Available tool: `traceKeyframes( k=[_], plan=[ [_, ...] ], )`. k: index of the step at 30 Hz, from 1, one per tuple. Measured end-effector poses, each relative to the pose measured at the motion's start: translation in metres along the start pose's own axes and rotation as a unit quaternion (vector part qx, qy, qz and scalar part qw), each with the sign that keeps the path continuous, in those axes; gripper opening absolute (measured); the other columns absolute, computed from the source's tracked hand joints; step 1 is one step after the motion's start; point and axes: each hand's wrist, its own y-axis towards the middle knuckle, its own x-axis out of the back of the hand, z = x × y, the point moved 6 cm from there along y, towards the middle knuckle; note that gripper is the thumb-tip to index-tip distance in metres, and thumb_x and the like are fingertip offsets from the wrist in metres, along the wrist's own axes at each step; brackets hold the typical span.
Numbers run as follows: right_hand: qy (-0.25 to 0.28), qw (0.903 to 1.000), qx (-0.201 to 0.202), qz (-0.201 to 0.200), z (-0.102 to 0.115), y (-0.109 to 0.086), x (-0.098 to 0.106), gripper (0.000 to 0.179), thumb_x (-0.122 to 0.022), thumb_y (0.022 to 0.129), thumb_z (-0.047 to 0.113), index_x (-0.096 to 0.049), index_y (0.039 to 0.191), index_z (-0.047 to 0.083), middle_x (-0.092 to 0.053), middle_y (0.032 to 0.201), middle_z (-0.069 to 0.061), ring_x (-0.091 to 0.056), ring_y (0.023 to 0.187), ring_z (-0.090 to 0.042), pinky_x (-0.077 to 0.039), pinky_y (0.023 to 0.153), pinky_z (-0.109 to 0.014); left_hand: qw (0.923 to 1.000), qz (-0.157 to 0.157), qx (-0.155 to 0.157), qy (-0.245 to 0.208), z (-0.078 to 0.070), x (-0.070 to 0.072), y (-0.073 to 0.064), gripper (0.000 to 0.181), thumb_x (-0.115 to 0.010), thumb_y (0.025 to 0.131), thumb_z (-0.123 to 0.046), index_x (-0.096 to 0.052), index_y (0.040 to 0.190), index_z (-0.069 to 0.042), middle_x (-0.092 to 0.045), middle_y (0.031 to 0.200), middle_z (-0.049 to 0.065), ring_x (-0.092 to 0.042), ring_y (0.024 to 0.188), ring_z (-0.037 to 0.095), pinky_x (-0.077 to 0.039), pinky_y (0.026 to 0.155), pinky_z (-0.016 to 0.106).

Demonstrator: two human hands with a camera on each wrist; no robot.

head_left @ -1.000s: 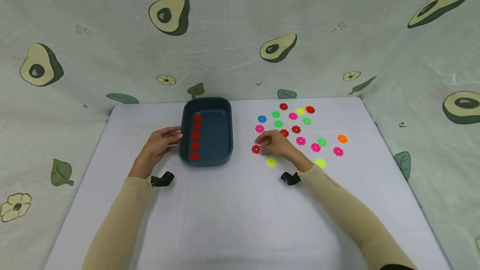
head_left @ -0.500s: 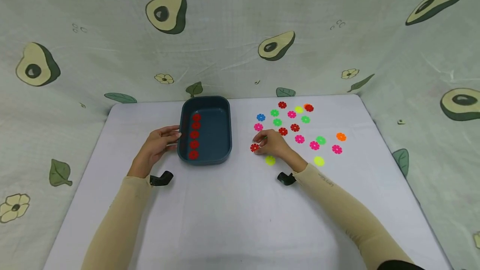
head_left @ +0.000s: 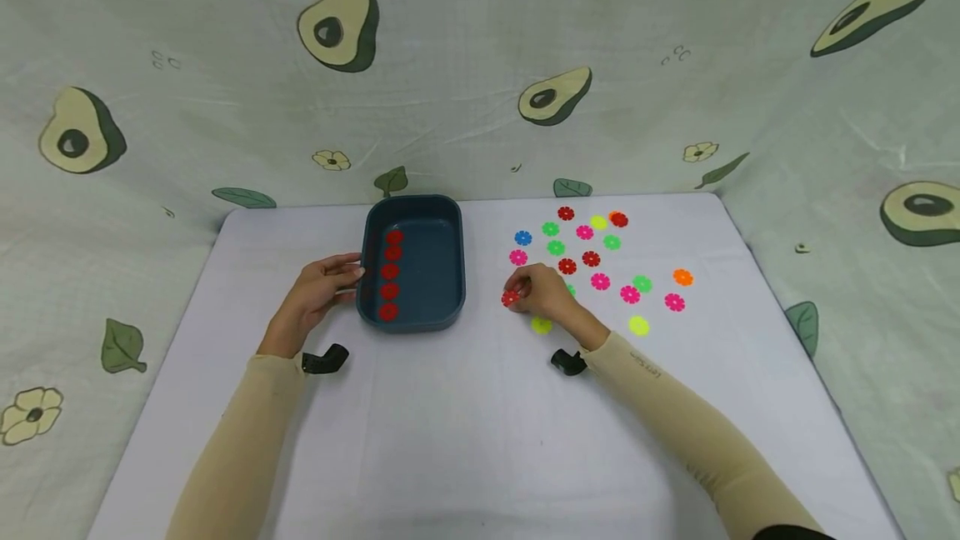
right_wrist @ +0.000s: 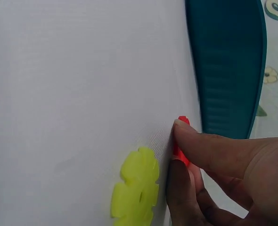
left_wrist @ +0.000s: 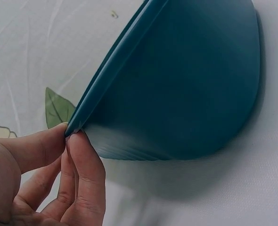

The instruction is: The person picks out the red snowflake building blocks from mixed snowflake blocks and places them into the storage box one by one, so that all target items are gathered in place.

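Observation:
My left hand [head_left: 318, 294] pinches the rim of a dark blue rectangular tray [head_left: 442, 273] between thumb and fingers, plain in the left wrist view, where the tray's outer wall [left_wrist: 186, 84] shows. Inside the tray several red notched discs [head_left: 389, 271] lie in a column along the left side. To the right of the tray, my right hand [head_left: 543, 294] pinches another red notched disc [head_left: 510, 298] by its edge, close over the table. The right wrist view shows that red disc [right_wrist: 182, 155] between thumb and fingers, partly hidden, with a yellow disc [right_wrist: 136, 188] beside the hand.
Several loose discs lie spread on the right of the white table [head_left: 450, 440], among them a blue one [head_left: 522, 237], an orange one [head_left: 682, 277], a pink one [head_left: 674, 302] and a yellow one [head_left: 639, 326]. An avocado-print cloth [head_left: 450, 65] hangs behind.
My right fingers have closed on the red disc that lay flat on the table, and the hand has shifted slightly left. The left hand stays at the tray's rim.

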Motion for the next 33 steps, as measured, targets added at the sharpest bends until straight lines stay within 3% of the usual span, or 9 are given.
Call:
traceKeyframes(
  k=[18,26,33],
  plan=[
    [0.045,0.9988,0.016,-0.014,0.0007,-0.0063,0.0005,0.016,-0.083,0.086,-0.006,-0.077,0.099,0.001,-0.068,0.090,-0.009,-0.063,0.082,-0.023,-0.056,0.073,-0.028,0.9998,-0.009,0.011,0.012,0.0008,-0.0008,-0.0012,0.059,-0.064,0.107,-0.013,-0.041,0.160,-0.001,-0.062,0.111,-0.007,-0.064,0.093,0.004,-0.058,0.080,0.020],
    [0.066,0.9973,0.028,0.011,0.0014,-0.0088,-0.0004,0.015,-0.080,0.088,-0.008,-0.078,0.100,0.000,-0.070,0.089,-0.010,-0.063,0.080,-0.021,-0.056,0.072,-0.027,0.9998,-0.014,0.013,0.011,0.0017,-0.0001,-0.0007,0.058,-0.065,0.107,-0.012,-0.043,0.159,0.000,-0.062,0.109,-0.007,-0.062,0.090,0.004,-0.059,0.079,0.020],
    [0.072,0.9966,0.038,0.009,0.0064,-0.0057,0.0052,0.013,-0.081,0.089,-0.004,-0.079,0.101,0.002,-0.070,0.092,-0.009,-0.062,0.083,-0.022,-0.055,0.074,-0.028,0.9998,-0.015,0.008,0.014,0.0012,-0.0002,-0.0011,0.057,-0.064,0.107,-0.011,-0.043,0.159,0.001,-0.061,0.110,-0.006,-0.062,0.089,0.003,-0.059,0.079,0.020]
  ],
)
